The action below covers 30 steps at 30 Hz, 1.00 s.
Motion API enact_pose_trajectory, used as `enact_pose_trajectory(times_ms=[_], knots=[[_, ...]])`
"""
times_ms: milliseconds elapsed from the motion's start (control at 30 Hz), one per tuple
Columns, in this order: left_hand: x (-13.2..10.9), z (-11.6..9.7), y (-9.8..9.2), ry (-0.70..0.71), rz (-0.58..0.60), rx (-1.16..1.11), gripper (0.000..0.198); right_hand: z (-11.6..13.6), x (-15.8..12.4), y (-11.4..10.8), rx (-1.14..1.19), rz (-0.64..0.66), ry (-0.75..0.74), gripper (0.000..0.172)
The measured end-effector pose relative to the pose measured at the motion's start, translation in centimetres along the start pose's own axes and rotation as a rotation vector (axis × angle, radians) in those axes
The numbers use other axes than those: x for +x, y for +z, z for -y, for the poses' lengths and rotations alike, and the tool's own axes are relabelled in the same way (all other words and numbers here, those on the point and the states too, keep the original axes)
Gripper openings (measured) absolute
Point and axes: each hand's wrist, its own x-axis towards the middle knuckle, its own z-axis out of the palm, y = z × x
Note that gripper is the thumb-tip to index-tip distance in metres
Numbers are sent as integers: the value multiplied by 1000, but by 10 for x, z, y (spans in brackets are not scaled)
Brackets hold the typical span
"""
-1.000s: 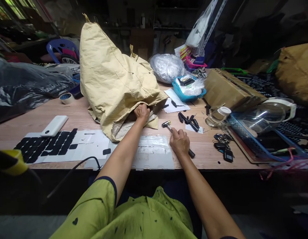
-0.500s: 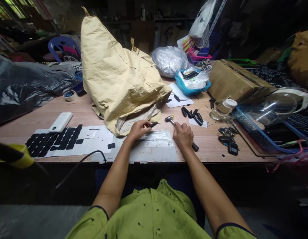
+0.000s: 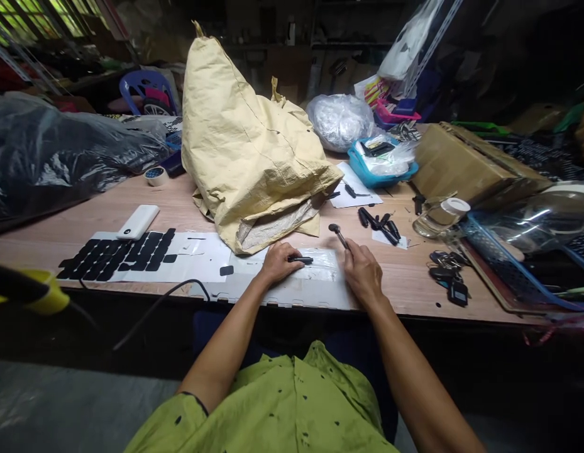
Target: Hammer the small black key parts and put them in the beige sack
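My left hand [image 3: 278, 263] is closed on a small black rod-shaped part [image 3: 302, 259], holding it low over the clear plastic-covered sheet [image 3: 315, 286] at the table's front edge. In my right hand [image 3: 362, 270] is a small hammer [image 3: 337, 234], its head raised above the table to the right of the black part. Just beyond the right hand lies a pile of similar black parts [image 3: 379, 224]. The open mouth of a large tan sack [image 3: 258, 151] faces my hands from behind.
Left on the wooden table are a white power bank [image 3: 138, 221], rows of black pads [image 3: 117, 257] on white paper and a tape roll [image 3: 156, 176]. Keys [image 3: 449, 277], a bottle [image 3: 442, 217], a blue basket [image 3: 513, 270] and a cardboard box [image 3: 475, 167] stand right. A blue tray [image 3: 381, 177] sits behind.
The hammer has come up off the table in my right hand. My left hand has lowered the black part onto or close above the sheet. The whole view has shifted slightly.
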Motion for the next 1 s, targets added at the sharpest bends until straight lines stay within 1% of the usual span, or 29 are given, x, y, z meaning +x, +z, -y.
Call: enact_pose_trajectory(times_ms=[67,133,233,300,400,567,700,800,900,1000], knots=[[-1,-1,0,-2,4,-13,15,7,-20,-5,150,11,-50,41],[-2,-2,0,-13,8,-26,15,16,-40,-9,264,55,-120,40],[-2,-2,1,-21,12,-32,16,29,-63,-12,358,91,-168,38],[-2,-1,1,-18,14,-29,16,35,-70,-14,376,86,-188,38],[-1,0,1,8,26,-30,17,40,-73,-18,382,75,-209,40],[-2,3,1,66,30,-20,20,41,-73,-21,414,66,-203,40],[-1,5,2,73,39,-8,21,40,-74,-18,445,29,-242,39],[-1,6,2,84,42,-15,17,39,-76,-13,409,50,-261,38],[-1,7,3,93,34,-27,15,36,-77,-10,366,68,-255,37],[0,8,4,98,28,-33,17,34,-75,-11,377,36,-238,38]])
